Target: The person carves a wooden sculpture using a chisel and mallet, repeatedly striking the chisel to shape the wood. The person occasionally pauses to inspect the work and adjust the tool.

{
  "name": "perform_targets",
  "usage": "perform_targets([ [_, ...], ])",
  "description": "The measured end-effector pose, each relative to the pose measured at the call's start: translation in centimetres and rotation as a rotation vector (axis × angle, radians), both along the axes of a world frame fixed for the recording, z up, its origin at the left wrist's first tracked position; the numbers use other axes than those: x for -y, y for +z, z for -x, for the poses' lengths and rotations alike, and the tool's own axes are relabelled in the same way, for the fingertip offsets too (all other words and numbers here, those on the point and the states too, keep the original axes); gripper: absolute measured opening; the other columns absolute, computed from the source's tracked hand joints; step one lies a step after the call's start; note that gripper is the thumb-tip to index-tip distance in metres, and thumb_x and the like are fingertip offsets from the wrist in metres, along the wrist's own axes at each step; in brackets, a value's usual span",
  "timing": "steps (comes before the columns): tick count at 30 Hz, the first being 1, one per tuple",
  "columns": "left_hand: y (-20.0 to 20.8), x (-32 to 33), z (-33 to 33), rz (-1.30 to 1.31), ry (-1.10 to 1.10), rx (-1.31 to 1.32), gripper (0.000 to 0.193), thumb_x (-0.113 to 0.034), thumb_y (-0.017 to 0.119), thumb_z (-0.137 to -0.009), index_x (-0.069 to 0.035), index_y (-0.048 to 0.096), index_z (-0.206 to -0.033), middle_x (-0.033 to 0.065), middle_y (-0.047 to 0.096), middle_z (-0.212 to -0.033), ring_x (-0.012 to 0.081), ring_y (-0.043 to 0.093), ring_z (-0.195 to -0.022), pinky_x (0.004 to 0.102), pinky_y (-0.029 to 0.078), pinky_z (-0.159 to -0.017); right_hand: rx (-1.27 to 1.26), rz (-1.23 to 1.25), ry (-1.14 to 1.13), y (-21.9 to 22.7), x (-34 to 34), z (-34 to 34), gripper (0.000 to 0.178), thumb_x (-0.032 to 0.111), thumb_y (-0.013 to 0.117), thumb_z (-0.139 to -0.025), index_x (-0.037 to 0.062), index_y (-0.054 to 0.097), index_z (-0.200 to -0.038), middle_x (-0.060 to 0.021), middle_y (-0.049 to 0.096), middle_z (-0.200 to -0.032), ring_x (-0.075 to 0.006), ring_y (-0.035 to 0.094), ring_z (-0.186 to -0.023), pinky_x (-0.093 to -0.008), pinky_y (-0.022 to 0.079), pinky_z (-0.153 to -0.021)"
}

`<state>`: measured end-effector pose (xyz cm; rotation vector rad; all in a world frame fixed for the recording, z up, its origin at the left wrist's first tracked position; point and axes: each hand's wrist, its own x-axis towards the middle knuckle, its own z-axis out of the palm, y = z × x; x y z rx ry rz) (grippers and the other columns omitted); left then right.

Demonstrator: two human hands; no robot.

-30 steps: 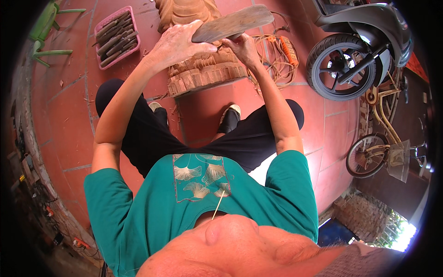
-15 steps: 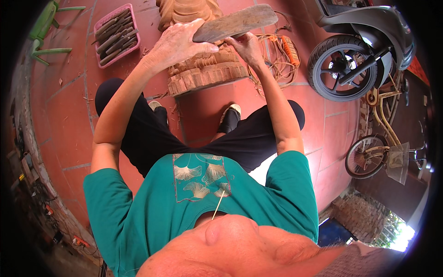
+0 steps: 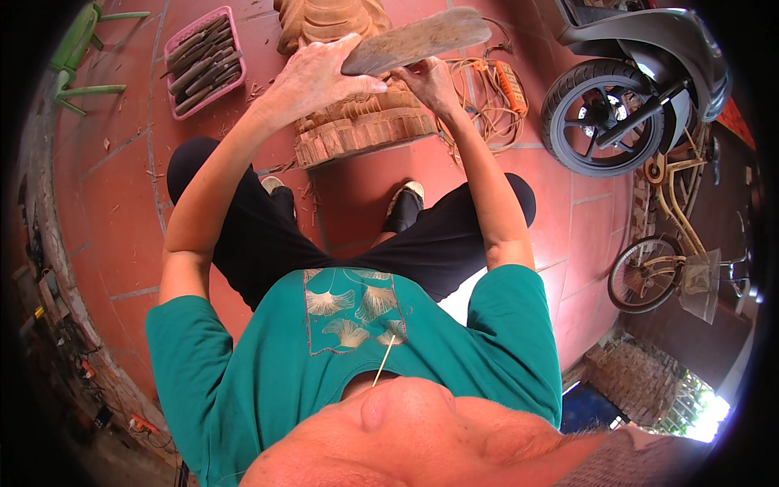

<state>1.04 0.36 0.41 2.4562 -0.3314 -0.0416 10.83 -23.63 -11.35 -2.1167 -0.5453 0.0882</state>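
Note:
My left hand (image 3: 315, 75) is closed around the near end of a flat, worn wooden paddle (image 3: 418, 40), its thumb along the lower edge. The paddle slants up to the right, above a carved wooden figure (image 3: 365, 126) with a ridged, rough base. Just under the paddle, my right hand (image 3: 432, 86) has its fingers drawn together over the carving. What those fingers hold is mostly hidden by the paddle; only a dark bit shows. The upper part of the carving (image 3: 329, 20), with smooth folds, shows beyond my hands.
At the left, a pink basket (image 3: 237, 81) holds several chisels (image 3: 203, 65) near a green plastic chair (image 3: 77, 57). Right of the carving lies an orange power strip (image 3: 511, 88) with coiled cord. A motorbike (image 3: 604, 122) and a bicycle (image 3: 645, 274) stand at the right. Wood shavings dot the tiles.
The paddle and both hands have barely shifted. The hold of my left hand on the paddle looks the same.

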Motion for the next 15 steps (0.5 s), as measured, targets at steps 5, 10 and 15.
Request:
perform_targets([
  [5,-1.0,0.5,-0.4,-0.163,0.005,0.065,0.088,-0.063,0.077,-0.078,0.001,0.056,-0.133,0.025,0.072,-0.099,0.0389,0.07,-0.101,0.0482,0.053,-0.089,0.015,-0.087,0.023,-1.7,0.5,-0.5,0.023,0.022,0.08,-0.086,0.0059,0.075,-0.102,-0.0125,0.075,-0.086,-0.02,0.071,-0.076,-0.0348,0.056,-0.072],
  [10,-0.7,0.1,-0.1,-0.004,0.022,0.0,0.09,-0.064,0.076,-0.079,0.002,0.054,-0.136,0.0279,0.07,-0.106,0.041,0.068,-0.103,0.0492,0.052,-0.091,-0.011,0.038,-0.02,0.5,-0.5,0.5,0.024,0.024,0.08,-0.085,0.0067,0.076,-0.102,-0.0136,0.075,-0.084,-0.022,0.072,-0.077,-0.0366,0.056,-0.073],
  [15,-0.5,0.8,-0.6,-0.164,-0.012,-0.065,0.09,-0.063,0.077,-0.079,0.002,0.054,-0.136,0.0283,0.069,-0.108,0.0408,0.068,-0.105,0.0495,0.051,-0.093,0.063,-0.008,0.022,-0.7,0.4,-0.1,0.027,0.027,0.08,-0.085,0.0074,0.076,-0.103,-0.0126,0.074,-0.081,-0.0213,0.072,-0.076,-0.036,0.056,-0.072],
])
